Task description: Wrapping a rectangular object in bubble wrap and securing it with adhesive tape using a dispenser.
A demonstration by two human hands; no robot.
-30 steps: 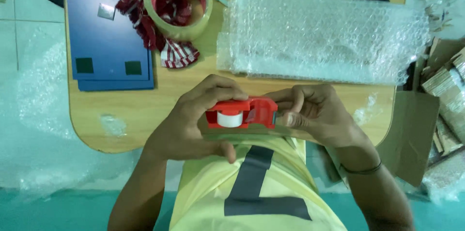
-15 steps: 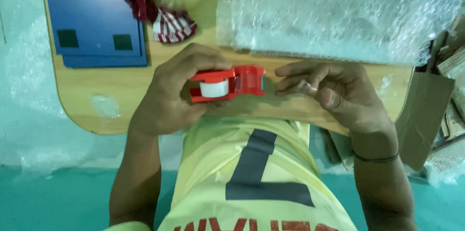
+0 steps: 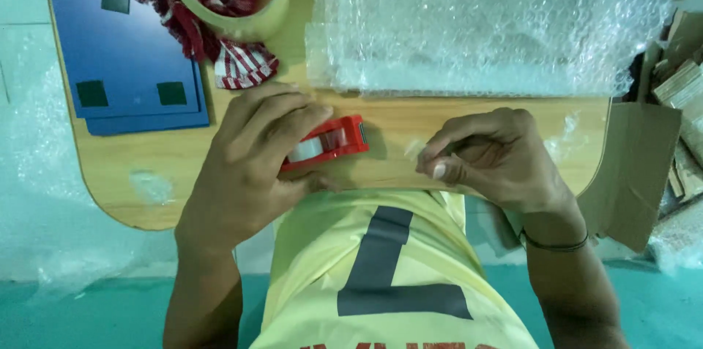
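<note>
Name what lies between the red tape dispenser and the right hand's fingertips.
In the head view, only bare wooden table separates the red tape dispenser from the right hand; any tape strand is unclear.

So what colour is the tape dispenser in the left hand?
Red, tape dispenser in the left hand; head view.

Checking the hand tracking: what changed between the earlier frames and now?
The right hand has left the red tape dispenser and moved off to the right, fingertips pinched together; whether it holds a pulled strip of clear tape is too faint to tell. The left hand still grips the dispenser. The bubble wrap, blue boards and big tape roll lie as before on the wooden table.
</note>
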